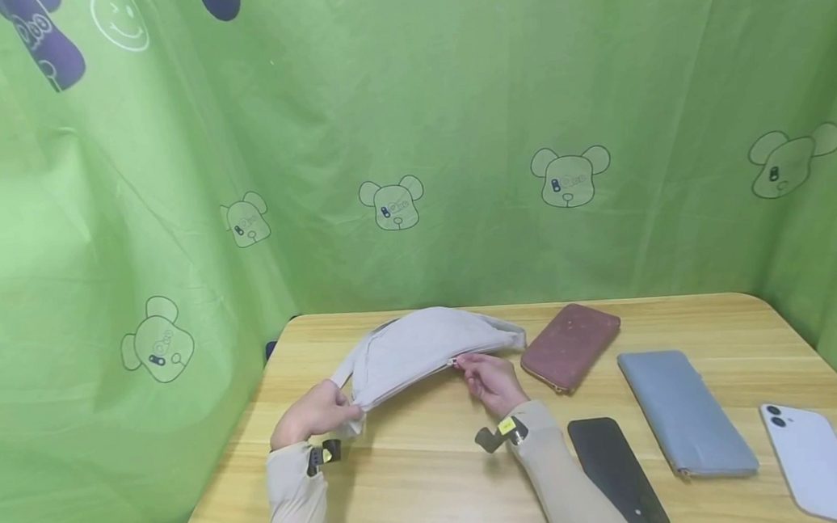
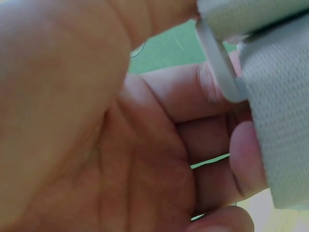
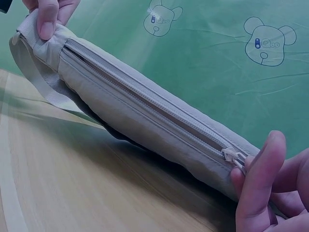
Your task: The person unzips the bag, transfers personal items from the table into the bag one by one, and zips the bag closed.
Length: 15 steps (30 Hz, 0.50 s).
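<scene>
By the curled fingers [image 2: 181, 89] of the left hand [image 1: 317, 412], a pale bag [image 1: 424, 342] is being gripped at its eight-o'clock end, at the counter's [image 1: 420, 496] eleven o'clock. Its zipper pull [image 3: 232, 155] is being pinched by the right hand's [image 1: 494, 383] fingers. Between the bag's three and four o'clock, a maroon pouch [image 1: 572, 345], black phone [image 1: 618, 474], blue wallet [image 1: 687, 413] and white phone [image 1: 817, 460] are being supported.

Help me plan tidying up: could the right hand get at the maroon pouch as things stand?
Probably yes: nothing visible lies between the right hand and the maroon pouch beside it, though the hand would first need to release the zipper pull.
</scene>
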Each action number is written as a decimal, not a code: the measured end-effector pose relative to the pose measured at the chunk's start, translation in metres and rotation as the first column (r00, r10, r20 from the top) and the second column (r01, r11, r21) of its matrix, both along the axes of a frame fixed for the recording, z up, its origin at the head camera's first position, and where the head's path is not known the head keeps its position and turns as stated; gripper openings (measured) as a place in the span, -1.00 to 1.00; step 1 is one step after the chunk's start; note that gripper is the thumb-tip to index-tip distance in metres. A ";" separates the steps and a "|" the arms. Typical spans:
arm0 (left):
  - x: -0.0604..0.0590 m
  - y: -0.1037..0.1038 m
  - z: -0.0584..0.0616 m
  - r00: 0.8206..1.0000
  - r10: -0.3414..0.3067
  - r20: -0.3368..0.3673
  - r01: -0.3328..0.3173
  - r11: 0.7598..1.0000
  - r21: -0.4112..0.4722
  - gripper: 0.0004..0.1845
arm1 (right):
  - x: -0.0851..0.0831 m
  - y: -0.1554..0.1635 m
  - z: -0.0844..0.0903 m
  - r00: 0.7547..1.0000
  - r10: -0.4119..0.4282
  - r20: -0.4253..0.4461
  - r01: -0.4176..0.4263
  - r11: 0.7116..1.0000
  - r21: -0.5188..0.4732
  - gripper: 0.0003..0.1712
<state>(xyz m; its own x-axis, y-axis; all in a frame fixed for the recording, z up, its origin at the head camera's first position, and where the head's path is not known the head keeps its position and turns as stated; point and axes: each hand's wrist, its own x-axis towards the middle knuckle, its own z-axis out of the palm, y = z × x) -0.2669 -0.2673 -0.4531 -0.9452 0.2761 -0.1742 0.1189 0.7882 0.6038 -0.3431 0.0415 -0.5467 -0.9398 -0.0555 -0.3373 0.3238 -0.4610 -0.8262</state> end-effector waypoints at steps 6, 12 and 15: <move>0.001 0.001 0.001 1.000 0.004 0.003 -0.004 1.000 0.004 -0.70 | 0.000 0.001 -0.001 1.000 0.000 0.008 0.000 1.000 0.000 -0.87; 0.002 0.002 0.003 1.000 -0.001 0.010 0.001 1.000 0.010 -0.74 | -0.001 0.002 -0.001 1.000 0.005 0.004 -0.005 1.000 -0.003 -0.88; 0.002 0.002 0.003 1.000 -0.008 0.004 0.007 1.000 0.014 -0.74 | -0.001 0.002 -0.002 1.000 0.005 0.003 -0.005 1.000 -0.004 -0.88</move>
<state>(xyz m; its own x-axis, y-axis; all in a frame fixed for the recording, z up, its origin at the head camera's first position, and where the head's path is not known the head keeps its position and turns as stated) -0.2648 -0.2652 -0.4505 -0.9424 0.2855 -0.1741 0.1224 0.7791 0.6149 -0.3446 0.0436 -0.5483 -0.9383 -0.0619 -0.3402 0.3290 -0.4628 -0.8231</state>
